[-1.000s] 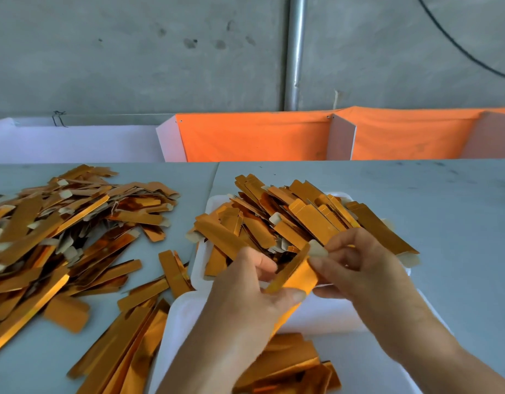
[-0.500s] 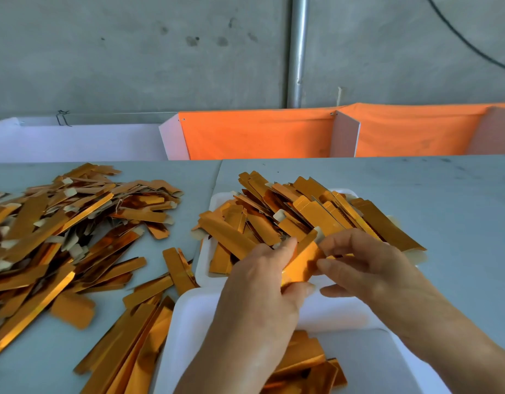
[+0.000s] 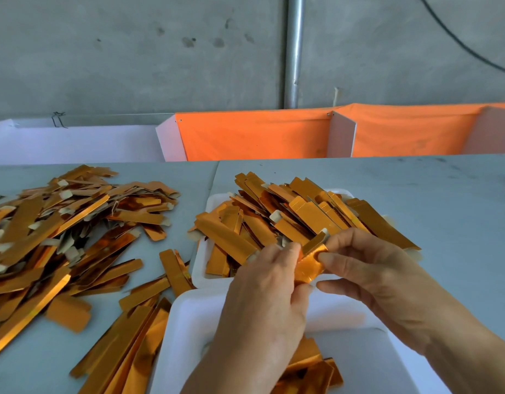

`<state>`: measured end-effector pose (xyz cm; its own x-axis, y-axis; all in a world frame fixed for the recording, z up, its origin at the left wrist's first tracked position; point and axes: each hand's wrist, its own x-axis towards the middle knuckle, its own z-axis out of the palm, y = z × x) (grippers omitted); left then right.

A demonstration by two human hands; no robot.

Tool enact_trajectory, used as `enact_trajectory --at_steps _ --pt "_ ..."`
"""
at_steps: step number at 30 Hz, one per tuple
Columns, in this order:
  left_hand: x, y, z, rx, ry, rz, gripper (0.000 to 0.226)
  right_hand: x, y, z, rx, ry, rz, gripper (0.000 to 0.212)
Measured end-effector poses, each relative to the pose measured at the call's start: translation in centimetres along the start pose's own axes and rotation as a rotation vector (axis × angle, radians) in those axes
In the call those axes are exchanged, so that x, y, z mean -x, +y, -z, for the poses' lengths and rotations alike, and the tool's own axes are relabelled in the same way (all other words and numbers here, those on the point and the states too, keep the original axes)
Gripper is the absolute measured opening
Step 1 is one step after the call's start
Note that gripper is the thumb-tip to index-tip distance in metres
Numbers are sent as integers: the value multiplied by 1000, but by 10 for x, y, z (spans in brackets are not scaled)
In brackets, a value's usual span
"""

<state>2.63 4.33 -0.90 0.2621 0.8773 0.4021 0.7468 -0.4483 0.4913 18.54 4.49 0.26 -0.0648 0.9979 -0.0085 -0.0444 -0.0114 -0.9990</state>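
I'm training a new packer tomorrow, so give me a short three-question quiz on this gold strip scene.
1. True or false: the left hand and the right hand both hold the same gold strip.
2. Which tray holds the bigger heap of strips? A) the far tray B) the near tray
3. Fill in: the loose pile on the table lies on the person's ____ side.
Key: 1 true; 2 A; 3 left.

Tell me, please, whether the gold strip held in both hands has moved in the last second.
Yes. The gold strip has drawn up and away: its lower end, earlier hanging over the near tray, now sits by the far tray's near rim.
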Motion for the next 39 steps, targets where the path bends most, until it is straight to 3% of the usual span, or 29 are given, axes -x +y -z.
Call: enact_trajectory --at_steps 7,10,15,21,27,33,39 --pt "-2 4 -2 -68 -22 -18 49 -1 1 -2 13 11 23 18" --pt "-1 3 -1 -32 -25 -31 36 0 2 -2 -14 -22 53 7" --pt "0 0 4 92 -63 3 27 -1 0 1 4 -54 135 10" --pt "-1 3 7 257 -183 46 44 -1 1 4 16 -49 146 11" --pt "-2 3 8 255 -221 87 35 -1 -1 5 37 -38 109 15" --pt "-2 3 4 134 -88 42 28 -1 2 -1 52 34 111 7" --pt "1 7 0 65 12 20 44 0 3 -3 41 64 125 11"
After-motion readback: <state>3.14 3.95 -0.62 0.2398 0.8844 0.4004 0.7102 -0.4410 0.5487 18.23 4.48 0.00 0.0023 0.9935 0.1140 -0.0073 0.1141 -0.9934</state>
